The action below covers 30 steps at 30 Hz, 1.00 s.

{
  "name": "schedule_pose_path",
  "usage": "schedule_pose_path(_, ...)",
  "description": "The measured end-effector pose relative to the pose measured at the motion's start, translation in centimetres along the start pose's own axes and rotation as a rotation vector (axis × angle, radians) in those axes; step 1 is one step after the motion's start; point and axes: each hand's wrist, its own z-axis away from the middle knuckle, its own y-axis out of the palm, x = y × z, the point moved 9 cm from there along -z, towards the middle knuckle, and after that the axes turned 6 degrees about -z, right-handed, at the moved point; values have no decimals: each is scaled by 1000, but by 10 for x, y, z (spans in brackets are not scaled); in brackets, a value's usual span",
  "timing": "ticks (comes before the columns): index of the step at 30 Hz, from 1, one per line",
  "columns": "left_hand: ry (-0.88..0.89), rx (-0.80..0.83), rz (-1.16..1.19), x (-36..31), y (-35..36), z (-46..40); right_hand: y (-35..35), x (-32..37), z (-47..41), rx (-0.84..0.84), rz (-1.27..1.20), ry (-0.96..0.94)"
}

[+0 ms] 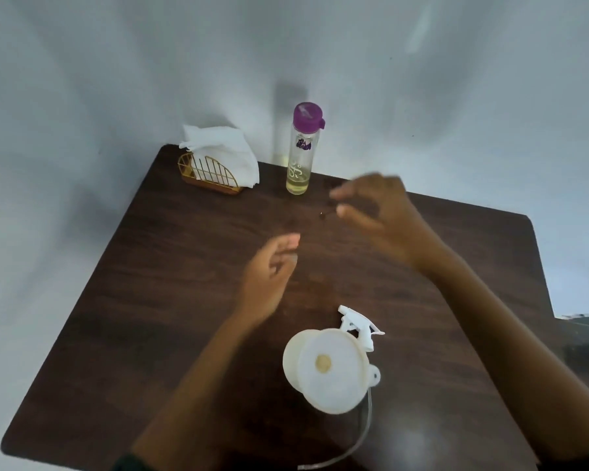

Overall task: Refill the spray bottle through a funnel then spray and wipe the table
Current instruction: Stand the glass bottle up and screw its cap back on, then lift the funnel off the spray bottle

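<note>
We have the funnel seated on the spray bottle at six o'clock, trigger head off beside it, and both hands, left and right, empty with fingers spread, heading for the twelve o'clock refill bottle; pouring, spraying, wiping remain.

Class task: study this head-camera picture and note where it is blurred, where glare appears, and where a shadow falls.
Head view: both hands, left hand and right hand, are motion-blurred; glare patch on the table near the front; the purple-capped bottle casts a shadow on the wall behind it.
</note>
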Motion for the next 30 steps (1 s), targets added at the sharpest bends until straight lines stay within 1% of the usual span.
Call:
schedule_pose_path(2, -23, 34, -20, 16, 5, 42, 14, 0, 42, 145, -68, 51)
schedule_pose_path(5, -67, 126, -85, 44, 18, 91, 35, 0, 105, 344, -134, 199)
schedule_pose_path(7, -76, 175, -167, 51, 27, 114, 44, 1, 138, 420, -171, 305)
schedule_pose_path(10, -82, 221, -349, 54, 38, 132, 55, 2, 169, 474, -244, 416)
schedule_pose_path(12, -80, 210, -406, 52, 41, 134, 61, 6, 180, 456, -280, 420)
schedule_pose_path(16, -69, 182, -496, 52, 42, 131, 61, 6, 181, 330, -288, 396)
schedule_pose_path(20, -83, 170, -503, 56, 41, 130, 58, 13, 180, 253, -328, 371)
schedule_pose_path(23, -74, 179, -504, 60, 41, 130, 59, 14, 180, 244, -318, 368)
schedule_pose_path(26, -67, 176, -501, 61, 41, 131, 56, 16, 180, 225, -365, 340)
schedule_pose_path(30, -69, 182, -475, 64, 41, 131, 55, 16, 182, 247, -328, 371)
